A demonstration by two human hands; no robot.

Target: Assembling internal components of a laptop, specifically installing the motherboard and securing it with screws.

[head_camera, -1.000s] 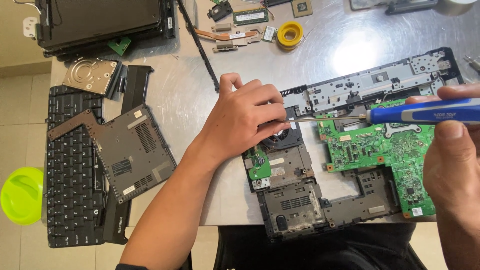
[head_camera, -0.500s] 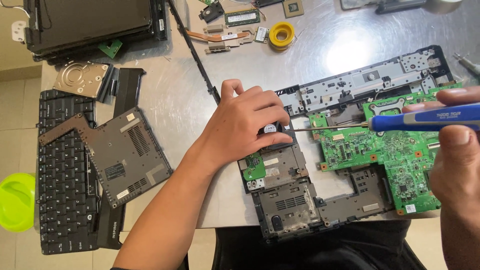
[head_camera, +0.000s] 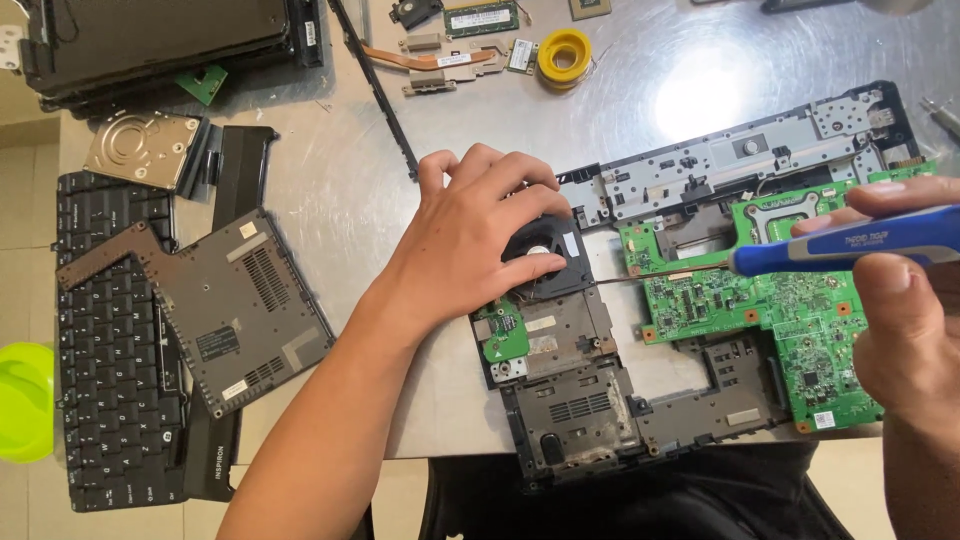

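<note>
Scratched grey metal forms the counter (head_camera: 400, 230), crowded with laptop parts. At its front edge lies an opened laptop base (head_camera: 600, 400), its green board (head_camera: 790, 310) exposed on the right.

On the black fan (head_camera: 545, 262) at the base's left end rests the left hand (head_camera: 470, 245), fingers (head_camera: 520, 270) curled and pressed down on the fan housing, thumb lying across its front. The right hand (head_camera: 900, 300) grips a blue screwdriver (head_camera: 860, 245), fingers wrapped tight round the handle. Its thin shaft runs level to the left, over the board, and the tip sits at the fan's right edge, close to the left thumb.

Away to the left lie a black keyboard (head_camera: 110, 340), a grey cover plate (head_camera: 235, 300) partly on top of it, and a hard drive (head_camera: 135, 148). A yellow solder reel (head_camera: 562, 55) and a copper heat pipe (head_camera: 430, 58) sit along the far side.

The likeliest trouble appears to be a slip: the tip could skid off and jab the thumb, since the two are so near. The low shaft could also scrape small parts on the board if the handle dips. The base overhangs the counter's front edge slightly, so hard downward pressure might tip it.
</note>
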